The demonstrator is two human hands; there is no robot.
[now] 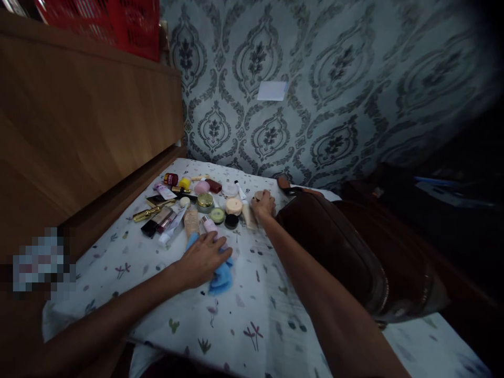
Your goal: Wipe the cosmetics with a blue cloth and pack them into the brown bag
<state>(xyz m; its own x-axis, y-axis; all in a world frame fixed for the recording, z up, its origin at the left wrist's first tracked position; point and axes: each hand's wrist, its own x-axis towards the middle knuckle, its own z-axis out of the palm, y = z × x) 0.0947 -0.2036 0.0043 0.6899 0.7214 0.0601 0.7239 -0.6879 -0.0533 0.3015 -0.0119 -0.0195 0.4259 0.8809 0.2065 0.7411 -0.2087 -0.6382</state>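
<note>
My left hand (205, 257) is closed over a bunched blue cloth (221, 278) in front of the cosmetics, its fingers bent across the cloth. A pinkish bottle (209, 224) and a beige tube (192, 223) lie just beyond those fingertips. At the right end of the group, my right hand (264, 205) is closed around a small round pale item (259, 196), mostly covered by the fingers. Beside it lies another beige tube (249, 216). Nearby stand a peach-coloured jar (233, 206), a black round pot (231, 221), a green-topped pot (217, 215) and a gold-lidded jar (205, 200).
A brown leather bag (331, 236) lies close against my right forearm. Gold tubes (146, 213) and a white tube (171, 231) are on the left of the patterned white cloth (236, 325). A wooden cabinet (90, 105) borders the left, with a red basket (106, 26) on top.
</note>
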